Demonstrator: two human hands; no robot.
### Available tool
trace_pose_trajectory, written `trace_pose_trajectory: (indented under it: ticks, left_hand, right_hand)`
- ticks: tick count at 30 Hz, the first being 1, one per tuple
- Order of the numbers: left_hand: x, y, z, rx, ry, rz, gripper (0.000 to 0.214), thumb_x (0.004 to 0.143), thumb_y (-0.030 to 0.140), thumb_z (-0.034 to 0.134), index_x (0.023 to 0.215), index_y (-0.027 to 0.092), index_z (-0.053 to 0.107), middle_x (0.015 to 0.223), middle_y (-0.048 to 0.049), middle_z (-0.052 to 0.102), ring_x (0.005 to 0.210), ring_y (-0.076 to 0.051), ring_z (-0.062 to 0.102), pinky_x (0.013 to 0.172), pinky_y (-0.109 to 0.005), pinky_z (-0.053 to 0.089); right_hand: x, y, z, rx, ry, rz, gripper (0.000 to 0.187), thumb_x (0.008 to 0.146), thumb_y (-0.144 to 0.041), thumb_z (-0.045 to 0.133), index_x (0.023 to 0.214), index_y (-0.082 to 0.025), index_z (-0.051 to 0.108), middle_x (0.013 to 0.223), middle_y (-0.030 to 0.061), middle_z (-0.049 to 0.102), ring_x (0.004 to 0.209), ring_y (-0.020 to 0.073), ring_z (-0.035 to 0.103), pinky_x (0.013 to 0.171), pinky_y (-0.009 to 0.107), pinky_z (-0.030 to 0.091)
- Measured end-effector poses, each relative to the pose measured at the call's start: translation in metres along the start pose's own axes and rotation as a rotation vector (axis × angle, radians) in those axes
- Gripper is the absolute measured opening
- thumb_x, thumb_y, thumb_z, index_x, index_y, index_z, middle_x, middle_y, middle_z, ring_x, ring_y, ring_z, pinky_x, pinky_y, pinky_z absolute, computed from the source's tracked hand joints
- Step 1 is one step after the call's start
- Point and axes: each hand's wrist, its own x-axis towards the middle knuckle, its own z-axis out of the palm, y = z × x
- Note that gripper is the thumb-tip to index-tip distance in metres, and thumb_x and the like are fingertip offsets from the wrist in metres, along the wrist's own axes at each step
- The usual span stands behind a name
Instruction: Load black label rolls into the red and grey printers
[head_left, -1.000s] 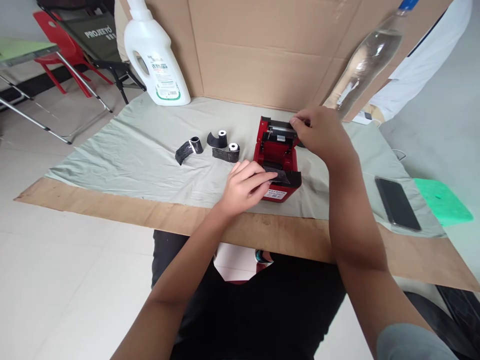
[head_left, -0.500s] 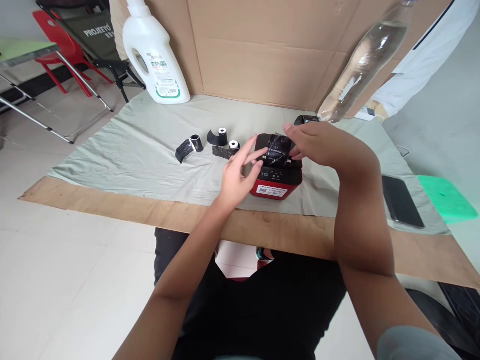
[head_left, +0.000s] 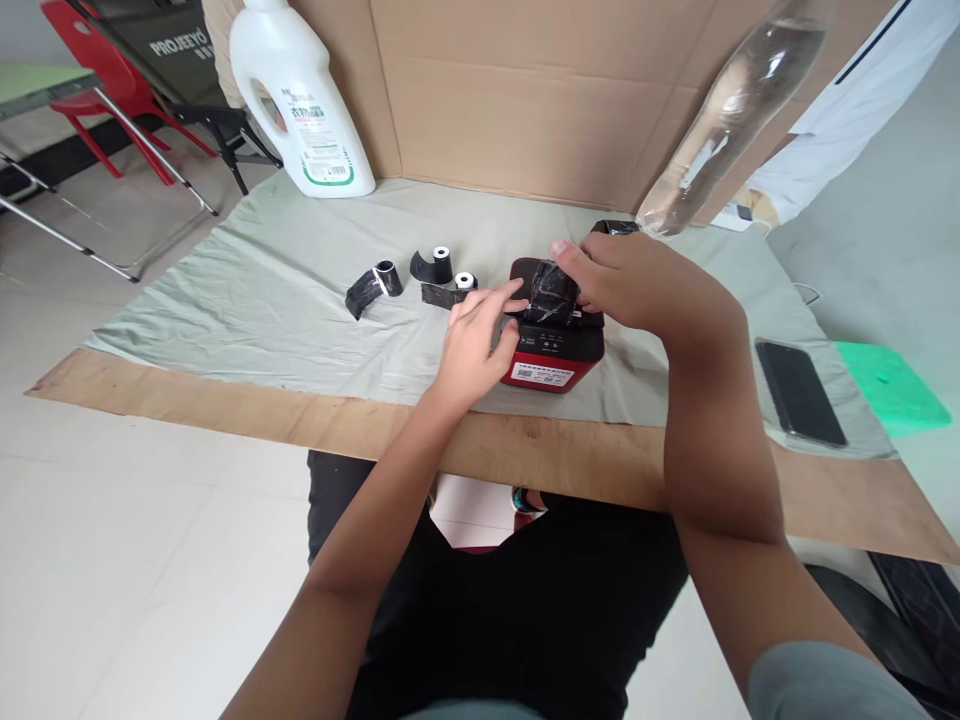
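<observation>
A small red and black box-shaped device [head_left: 551,372], perhaps a receipt printer, stands near the table's front edge, a white label on its front. Over its top lies a shiny black strip [head_left: 553,295]. My right hand [head_left: 626,275] reaches in from the right, thumb and fingers closed on the strip's edge; the fingertips are partly hidden. My left hand [head_left: 478,340] rests at the device's left side, fingers stretched out and apart, fingertips at its top edge. To the left lie black rolls with white cores: one roll [head_left: 375,286], a second [head_left: 433,267] and a third [head_left: 450,291].
A white detergent bottle [head_left: 304,110] stands at the back left before a cardboard panel [head_left: 495,100]. A clear liquid-filled bottle [head_left: 731,125] leans at the back right. Another black item [head_left: 616,227] sits behind my right hand. A phone [head_left: 801,393] lies on the right.
My right hand has moved slightly left with the black strip, which now looks bunched up more. My left fingers have drawn back a little from the strip. The view has shifted slightly.
</observation>
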Motion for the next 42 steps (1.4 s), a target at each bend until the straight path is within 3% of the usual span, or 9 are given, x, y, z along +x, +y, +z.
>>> trace_pose_trajectory:
  ticks: [4,7,9,12,16,20,28,38,42]
  left_hand:
    - [0.002,-0.001,-0.002,-0.026,-0.062,-0.012,0.048,0.097,0.017,0.047,0.144,0.022,0.056,0.124,-0.0059,0.079,0.125,-0.023,0.069,0.119,-0.047,0.045]
    - [-0.004,-0.005,-0.002,-0.183,-0.077,-0.055,0.048,0.102,0.026,0.050,0.150,0.024,0.051,0.140,-0.0084,0.072,0.140,-0.025,0.062,0.124,-0.049,0.042]
    - [-0.011,-0.007,-0.001,-0.310,-0.102,-0.157,0.063,0.103,0.039,0.057,0.161,0.026,0.037,0.162,-0.0115,0.054,0.156,-0.028,0.046,0.129,-0.049,0.038]
    - [-0.022,-0.005,-0.001,-0.430,-0.263,-0.310,0.091,0.097,0.051,0.068,0.170,0.026,0.019,0.170,-0.0139,0.043,0.158,-0.033,0.042,0.128,-0.051,0.040]
    - [-0.017,0.000,-0.007,-0.441,-0.363,-0.262,0.097,0.091,0.047,0.077,0.170,0.028,0.024,0.159,-0.0112,0.057,0.144,-0.033,0.059,0.121,-0.049,0.049]
    - [0.037,-0.011,-0.007,-0.380,-0.309,-0.163,0.097,0.084,0.046,0.083,0.166,0.023,0.036,0.161,-0.0123,0.055,0.147,-0.035,0.055,0.122,-0.047,0.047]
    - [0.185,-0.079,0.037,-0.524,-0.339,-0.268,0.093,0.064,0.034,0.095,0.145,0.015,0.055,0.138,-0.0147,0.071,0.118,-0.028,0.071,0.103,-0.041,0.059]
    - [0.200,-0.116,0.054,-0.492,-0.423,-0.384,0.092,0.059,0.037,0.096,0.139,0.012,0.058,0.142,-0.0185,0.069,0.127,-0.032,0.068,0.113,-0.047,0.055]
    - [0.187,-0.107,0.035,-0.252,-0.306,-0.378,0.118,0.064,0.036,0.094,0.163,0.010,0.035,0.166,-0.0231,0.046,0.156,-0.039,0.043,0.129,-0.049,0.039]
  right_hand:
    - [0.000,-0.018,-0.004,-0.052,-0.045,0.190,0.061,0.103,-0.073,0.040,0.071,-0.023,0.057,0.064,0.0067,0.055,0.084,0.0342,0.069,0.089,0.061,0.055]
    - [-0.020,-0.024,-0.001,-0.062,0.032,0.226,0.052,0.102,-0.068,0.046,0.088,-0.021,0.066,0.075,0.0104,0.065,0.094,0.0382,0.071,0.091,0.063,0.055]
    - [-0.046,-0.017,0.013,0.031,0.135,0.240,0.054,0.100,-0.068,0.051,0.120,-0.019,0.066,0.102,0.0154,0.075,0.108,0.0399,0.071,0.096,0.064,0.054]
    - [-0.091,0.002,0.048,0.151,0.316,0.243,0.088,0.083,-0.071,0.074,0.150,-0.020,0.050,0.147,0.0209,0.063,0.135,0.0422,0.061,0.109,0.064,0.051]
    - [-0.119,0.021,0.085,0.377,0.197,0.283,0.075,0.080,-0.058,0.082,0.141,-0.023,0.059,0.127,0.0154,0.076,0.110,0.0370,0.075,0.095,0.057,0.062]
    - [-0.075,0.041,0.075,0.372,0.265,0.294,0.057,0.080,-0.052,0.082,0.126,-0.021,0.066,0.109,0.0117,0.081,0.090,0.0327,0.077,0.084,0.051,0.065]
    - [0.078,0.113,0.051,0.231,0.267,0.177,0.063,0.080,-0.028,0.076,0.139,-0.009,0.064,0.128,0.0181,0.077,0.111,0.0350,0.074,0.100,0.047,0.058]
    - [0.107,0.148,0.079,0.367,0.104,0.257,0.059,0.078,-0.022,0.073,0.135,-0.017,0.065,0.133,0.0137,0.076,0.116,0.0311,0.073,0.104,0.047,0.058]
    - [0.102,0.158,0.068,0.162,0.304,0.439,0.073,0.079,-0.026,0.074,0.148,-0.015,0.054,0.147,0.0204,0.064,0.134,0.0371,0.060,0.115,0.052,0.047]
